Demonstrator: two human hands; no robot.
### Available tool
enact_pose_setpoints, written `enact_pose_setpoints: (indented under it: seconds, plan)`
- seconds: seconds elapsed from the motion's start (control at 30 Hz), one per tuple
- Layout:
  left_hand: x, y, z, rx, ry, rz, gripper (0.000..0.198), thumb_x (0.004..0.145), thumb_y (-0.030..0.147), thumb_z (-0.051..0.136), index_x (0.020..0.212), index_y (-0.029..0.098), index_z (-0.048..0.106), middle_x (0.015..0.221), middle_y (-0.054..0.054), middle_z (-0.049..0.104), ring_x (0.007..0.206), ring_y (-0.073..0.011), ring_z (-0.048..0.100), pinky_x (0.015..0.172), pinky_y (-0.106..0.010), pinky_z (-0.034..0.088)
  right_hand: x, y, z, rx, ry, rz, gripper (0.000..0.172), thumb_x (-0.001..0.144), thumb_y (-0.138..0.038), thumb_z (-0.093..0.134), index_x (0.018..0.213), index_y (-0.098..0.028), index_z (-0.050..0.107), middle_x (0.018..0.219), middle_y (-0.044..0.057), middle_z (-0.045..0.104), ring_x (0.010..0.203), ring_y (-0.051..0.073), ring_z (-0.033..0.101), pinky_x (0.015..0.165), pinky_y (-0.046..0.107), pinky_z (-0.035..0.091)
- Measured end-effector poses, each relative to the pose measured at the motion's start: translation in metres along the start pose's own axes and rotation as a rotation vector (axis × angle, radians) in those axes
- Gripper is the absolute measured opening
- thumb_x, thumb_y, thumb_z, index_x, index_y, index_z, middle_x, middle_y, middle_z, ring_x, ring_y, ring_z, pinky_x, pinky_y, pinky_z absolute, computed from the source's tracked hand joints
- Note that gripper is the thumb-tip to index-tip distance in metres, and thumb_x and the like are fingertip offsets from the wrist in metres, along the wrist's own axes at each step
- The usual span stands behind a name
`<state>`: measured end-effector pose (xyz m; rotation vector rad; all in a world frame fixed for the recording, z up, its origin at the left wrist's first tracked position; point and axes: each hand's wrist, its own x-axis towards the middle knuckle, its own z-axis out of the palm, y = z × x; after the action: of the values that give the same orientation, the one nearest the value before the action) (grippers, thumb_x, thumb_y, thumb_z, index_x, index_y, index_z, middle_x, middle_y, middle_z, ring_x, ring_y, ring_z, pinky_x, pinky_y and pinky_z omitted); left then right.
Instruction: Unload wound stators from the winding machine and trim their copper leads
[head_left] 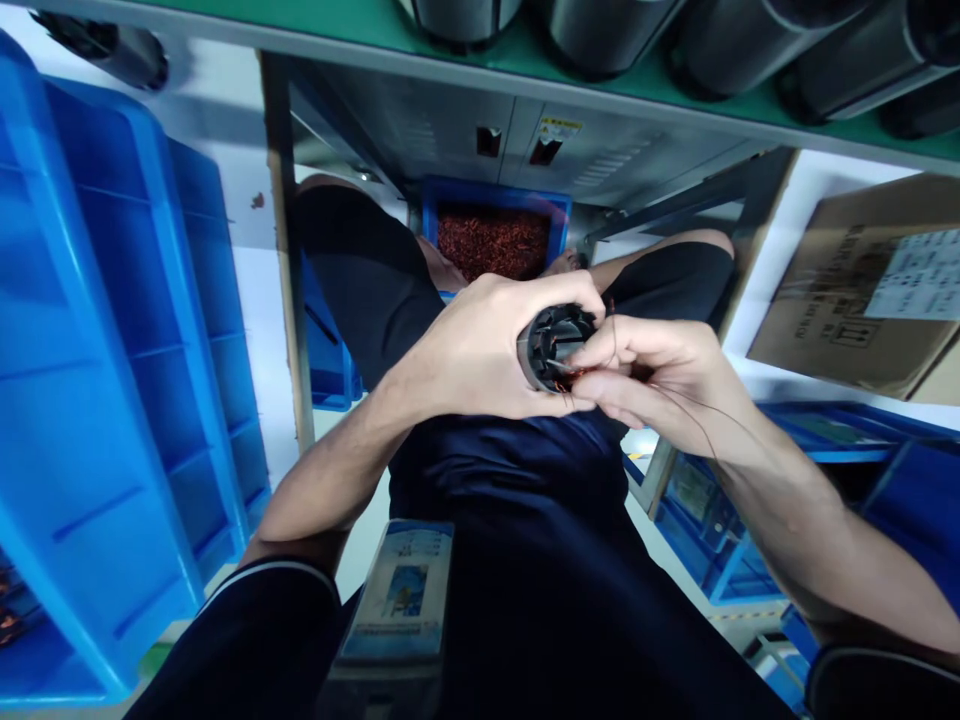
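Note:
My left hand (480,345) is wrapped round a cylindrical motor stator (534,350), its black slotted end turned up toward me. At the near right part of that end, the thumb and fingers of my right hand (660,375) pinch thin copper wire (574,376). Loose wire strands trail from the pinch over my right palm and wrist. A small pale, pointed bit shows by the fingertips, too small to name. My fingers hide part of the stator's rim, and most of its body is inside my left hand.
Below my hands a blue bin (559,215) holds many copper-coloured wire scraps (491,240). Several dark metal cylinders (600,35) stand on the green bench (330,15) ahead. Blue crates (97,380) are stacked at left. A cardboard box (840,280) lies at right above more blue crates (720,530).

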<state>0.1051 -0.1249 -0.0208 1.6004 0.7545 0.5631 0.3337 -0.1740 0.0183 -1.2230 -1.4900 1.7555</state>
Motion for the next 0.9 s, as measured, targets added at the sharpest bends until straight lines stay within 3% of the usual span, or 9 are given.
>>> enact_pose_setpoints:
  seconds: [0.1, 0.17, 0.23, 0.33, 0.43, 0.53, 0.67, 0.83, 0.9]
  plan:
    - [0.008, -0.019, -0.003, 0.05, -0.06, -0.006, 0.034, 0.074, 0.028, 0.086, 0.102, 0.026, 0.069, 0.097, 0.003, 0.08, 0.078, -0.0175, 0.072, 0.072, -0.033, 0.05, 0.006, 0.022, 0.002, -0.03, 0.068, 0.005, 0.015, 0.104, -0.037, 0.086, 0.11, -0.025, 0.081, 0.065, -0.008, 0.064, 0.048, 0.008, 0.05, 0.05, 0.026, 0.04]
    - [0.015, -0.035, -0.003, 0.123, -0.048, -0.067, 0.033, 0.071, 0.028, 0.083, 0.101, 0.027, 0.069, 0.091, 0.004, 0.078, 0.078, -0.0184, 0.07, 0.072, -0.033, 0.047, 0.012, 0.036, 0.003, -0.199, 0.162, -0.043, 0.018, 0.1, -0.039, 0.089, 0.105, -0.024, 0.08, 0.07, -0.006, 0.067, 0.055, 0.01, 0.054, 0.056, 0.027, 0.042]
    - [0.023, -0.055, -0.001, 0.139, -0.026, -0.097, 0.033, 0.069, 0.029, 0.082, 0.099, 0.026, 0.069, 0.087, 0.004, 0.075, 0.079, -0.019, 0.068, 0.072, -0.032, 0.045, 0.021, 0.052, 0.006, -0.19, 0.209, -0.032, 0.026, 0.101, -0.047, 0.088, 0.1, -0.025, 0.076, 0.071, -0.005, 0.067, 0.055, 0.011, 0.053, 0.055, 0.028, 0.042]
    - [0.039, -0.092, 0.005, -0.042, -0.067, -0.011, 0.034, 0.066, 0.031, 0.081, 0.096, 0.023, 0.068, 0.087, 0.002, 0.072, 0.08, -0.0184, 0.066, 0.074, -0.032, 0.048, 0.036, 0.076, 0.009, 0.022, 0.234, 0.068, 0.038, 0.105, -0.063, 0.078, 0.098, -0.027, 0.065, 0.063, -0.007, 0.059, 0.047, 0.012, 0.045, 0.049, 0.03, 0.038]
    - [0.052, -0.133, 0.007, -0.08, -0.054, 0.044, 0.039, 0.066, 0.037, 0.085, 0.098, 0.022, 0.069, 0.092, 0.0, 0.073, 0.085, -0.02, 0.068, 0.079, -0.033, 0.052, 0.047, 0.092, 0.008, -0.181, 0.304, 0.0, 0.043, 0.104, -0.069, 0.073, 0.096, -0.028, 0.064, 0.07, -0.003, 0.064, 0.055, 0.015, 0.052, 0.058, 0.032, 0.047]
    - [0.059, -0.17, 0.002, 0.119, 0.032, -0.055, 0.041, 0.067, 0.04, 0.088, 0.102, 0.025, 0.073, 0.097, 0.0, 0.078, 0.091, -0.0225, 0.071, 0.086, -0.036, 0.054, 0.051, 0.093, -0.002, -0.52, 0.334, -0.127, 0.042, 0.108, -0.067, 0.066, 0.096, -0.027, 0.07, 0.085, 0.004, 0.073, 0.07, 0.019, 0.062, 0.074, 0.037, 0.057]
    - [0.065, -0.203, -0.012, 0.195, 0.231, -0.112, 0.044, 0.066, 0.034, 0.087, 0.107, 0.026, 0.072, 0.109, -0.001, 0.081, 0.1, -0.0246, 0.073, 0.097, -0.041, 0.058, 0.055, 0.089, -0.021, -0.666, 0.325, -0.134, 0.036, 0.112, -0.06, 0.062, 0.104, -0.027, 0.075, 0.091, 0.005, 0.075, 0.074, 0.021, 0.067, 0.078, 0.038, 0.058]
    - [0.076, -0.237, -0.03, 0.199, 0.571, -0.07, 0.06, 0.065, 0.037, 0.093, 0.118, 0.027, 0.065, 0.126, -0.008, 0.077, 0.117, -0.0314, 0.073, 0.11, -0.052, 0.06, 0.071, 0.102, -0.038, -0.809, 0.199, -0.024, 0.028, 0.113, -0.048, 0.059, 0.115, -0.025, 0.074, 0.1, 0.01, 0.08, 0.089, 0.028, 0.074, 0.09, 0.044, 0.06]
    - [0.076, -0.248, -0.035, 0.185, 0.555, -0.025, 0.069, 0.069, 0.042, 0.095, 0.126, 0.03, 0.06, 0.131, -0.008, 0.075, 0.123, -0.0323, 0.071, 0.116, -0.057, 0.057, 0.081, 0.11, -0.041, -0.903, 0.139, 0.084, 0.029, 0.113, -0.042, 0.056, 0.125, -0.023, 0.074, 0.109, 0.013, 0.083, 0.1, 0.033, 0.076, 0.098, 0.048, 0.061]
